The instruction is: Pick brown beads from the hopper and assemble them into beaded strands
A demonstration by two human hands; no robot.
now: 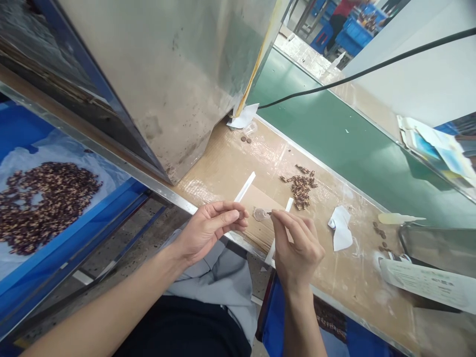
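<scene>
My left hand (211, 228) is closed, fingers pinched together near a white strip (245, 186) that slants up from behind its fingertips. My right hand (297, 245) is closed in a pinch on a tiny dark part at its fingertips, with another white strip (288, 204) running under the hand. Between the two hands a small clear round dish (259, 214) sits on the brown taped bench (230, 163). A small pile of brown metal parts (300, 186) lies just beyond my right hand.
A big metal housing (178, 74) stands at the bench's far left. A green conveyor belt (334, 129) runs behind, with a black cable above it. A blue bin (44, 203) of brown parts sits at the left. Paper scraps, a glue bottle (397, 218) and a tray lie at the right.
</scene>
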